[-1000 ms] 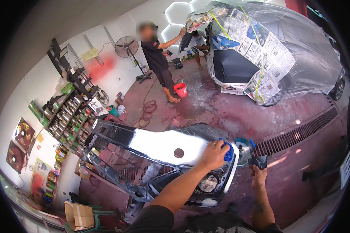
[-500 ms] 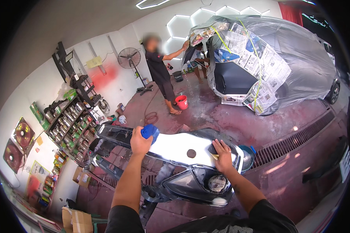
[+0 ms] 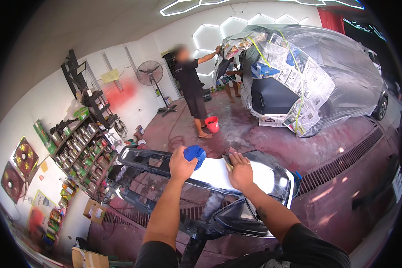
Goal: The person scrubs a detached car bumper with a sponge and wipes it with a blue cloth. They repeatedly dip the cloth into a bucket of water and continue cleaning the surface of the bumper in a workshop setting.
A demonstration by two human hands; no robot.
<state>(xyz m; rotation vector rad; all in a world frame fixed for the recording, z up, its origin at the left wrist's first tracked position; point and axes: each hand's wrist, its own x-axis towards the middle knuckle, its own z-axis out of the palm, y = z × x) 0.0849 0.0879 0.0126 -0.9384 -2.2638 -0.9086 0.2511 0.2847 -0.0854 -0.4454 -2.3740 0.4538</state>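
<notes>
A car bumper (image 3: 272,176) with a bright white upper surface and dark lower parts lies across in front of me. My left hand (image 3: 181,165) is closed round a crumpled blue cloth (image 3: 195,155) above the bumper's top edge. To its right, my right hand (image 3: 241,171) presses a piece of sandpaper (image 3: 228,164), yellowish at its edge, onto the white surface. My fingers lie over most of it, so its full shape is hidden. The bumper rests on a dark stand (image 3: 194,246), and my right forearm covers part of its headlight opening.
A car (image 3: 357,85) wrapped in plastic and newspaper stands at the far right. Near it, a person (image 3: 190,85) reaches toward its raised part beside a red bucket (image 3: 212,124); another crouches behind. Shelves of cans (image 3: 82,149) line the left wall. A floor grate (image 3: 335,167) runs at right.
My right hand has slid leftward along the white surface with the sandpaper, closer to my left hand. The view has shifted a little, and the standing person has straightened up.
</notes>
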